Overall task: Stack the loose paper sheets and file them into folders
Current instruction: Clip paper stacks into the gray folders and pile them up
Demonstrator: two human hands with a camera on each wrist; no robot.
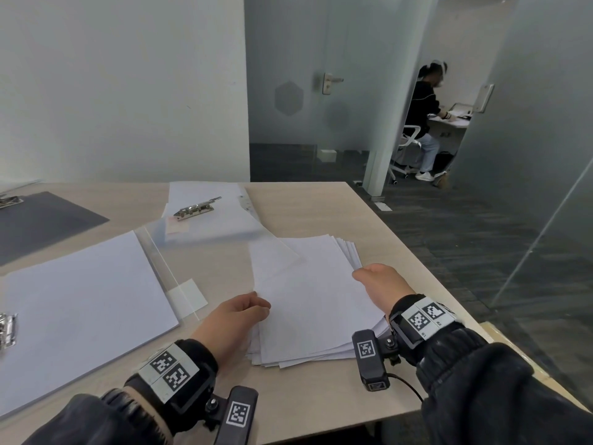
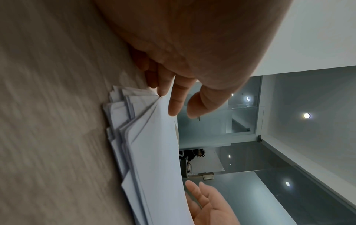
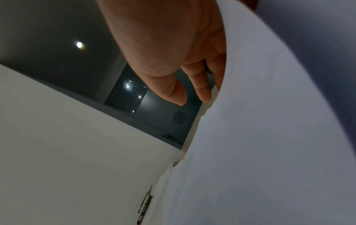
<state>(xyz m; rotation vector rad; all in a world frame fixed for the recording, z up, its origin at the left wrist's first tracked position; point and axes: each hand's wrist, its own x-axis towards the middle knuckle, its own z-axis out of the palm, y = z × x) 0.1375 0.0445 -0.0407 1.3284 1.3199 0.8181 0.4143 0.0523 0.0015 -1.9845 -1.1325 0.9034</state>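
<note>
The loose paper sheets [image 1: 308, 300] are lying as a fanned, uneven pile near the desk's [image 1: 369, 213] right edge, toward its near right corner, with their long axis running from the near edge away toward the far edge and leaning slightly left. Both hands are bracketing this pile across its short axis. The left hand [image 1: 239, 316] is sitting at the pile's near left edge; in the left wrist view its fingertips [image 2: 161, 91] are pinching the lifted corners of several sheets while the lower ones are staying flat on the wood. The right hand [image 1: 382, 284] is pressing against the right long edge, and the right wrist view is showing paper curving up beside the straightish fingers [image 3: 204, 91]; whether the thumb is closing on a sheet I cannot tell. Since the pile is lying between the hands, squaring probably calls for pushing both long edges inward, neither hand being clearly nearer.

The open folder [image 1: 83, 303], with white sheets already lying in it, is sitting to the left of the pile near the desk's near edge, so the left hand is the closer one to it. A clear clip folder [image 1: 205, 216] is lying farther back, and a dark clipboard [image 1: 45, 220] is lying at the far left corner.

No brand, label text or writing is readable on the sheets or folders; only square coded markers are showing on the wrist bands [image 1: 170, 369].
</note>
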